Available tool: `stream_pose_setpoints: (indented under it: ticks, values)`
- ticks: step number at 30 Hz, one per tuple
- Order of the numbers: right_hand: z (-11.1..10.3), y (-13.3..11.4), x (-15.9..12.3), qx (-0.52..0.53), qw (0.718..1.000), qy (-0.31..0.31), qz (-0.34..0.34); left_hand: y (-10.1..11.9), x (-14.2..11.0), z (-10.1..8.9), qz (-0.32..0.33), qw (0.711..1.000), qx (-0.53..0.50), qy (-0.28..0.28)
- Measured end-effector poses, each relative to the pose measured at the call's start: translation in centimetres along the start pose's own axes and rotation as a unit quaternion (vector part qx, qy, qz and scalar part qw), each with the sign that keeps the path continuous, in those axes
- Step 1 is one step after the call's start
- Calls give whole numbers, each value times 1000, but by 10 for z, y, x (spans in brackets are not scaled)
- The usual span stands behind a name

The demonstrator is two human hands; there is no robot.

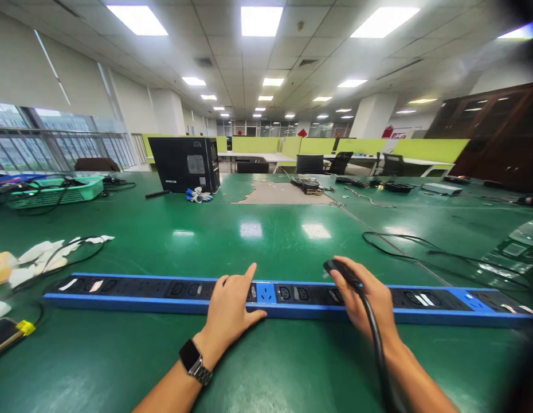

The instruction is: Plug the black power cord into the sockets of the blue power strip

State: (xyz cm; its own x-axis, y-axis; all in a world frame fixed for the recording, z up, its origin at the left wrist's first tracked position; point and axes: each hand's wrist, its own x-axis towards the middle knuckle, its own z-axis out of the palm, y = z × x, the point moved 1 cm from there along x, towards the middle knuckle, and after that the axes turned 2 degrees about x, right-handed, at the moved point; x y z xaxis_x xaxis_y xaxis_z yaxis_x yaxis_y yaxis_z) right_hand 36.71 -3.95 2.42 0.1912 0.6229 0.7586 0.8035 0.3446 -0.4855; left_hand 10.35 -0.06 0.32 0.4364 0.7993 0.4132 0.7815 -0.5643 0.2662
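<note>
A long blue-and-black power strip [266, 293] lies across the green table, its sockets facing up. My left hand [230, 304], with a watch [192, 360] at the wrist, spans the strip left of a blue socket. Its thumb lies along the near edge and the index finger reaches past the far edge; the other fingers are partly hidden. Above the right half of the strip, my right hand [369, 292] is closed around a black power plug [335, 267]. The plug's end points left, away from the sockets, and its thick black cable [373, 335] hangs down toward me.
Loose black cable [395, 236] and a clear plastic bottle [518, 246] lie to the right. At left are crumpled white tissues [43, 255] and a green basket [60, 194] of cables. A black computer case [180, 163] stands behind, gloves [198, 195] beside it.
</note>
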Motion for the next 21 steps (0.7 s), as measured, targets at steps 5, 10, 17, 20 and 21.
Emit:
stream_pose_setpoints:
  ticks: [5, 10, 17, 20, 21]
  values:
    - [-6, 31, -20, -1, 994, -107, -22, 1, -1, 1, 3, 1000, 1, 6]
    - [1, 27, -24, -16, 992, -113, -46, 1, -2, 1, 7, 1000, 2, 13]
    - [-5, 26, -20, -9, 992, -121, -45, 1, -1, 0, 13, 1000, 1, 8]
    - [-6, 24, -20, -1, 992, -126, -29, 1, -1, 0, 15, 1000, 0, 12]
    - [-6, 24, -20, 1, 991, -129, -18, 0, -1, 0, 15, 1000, -1, 13]
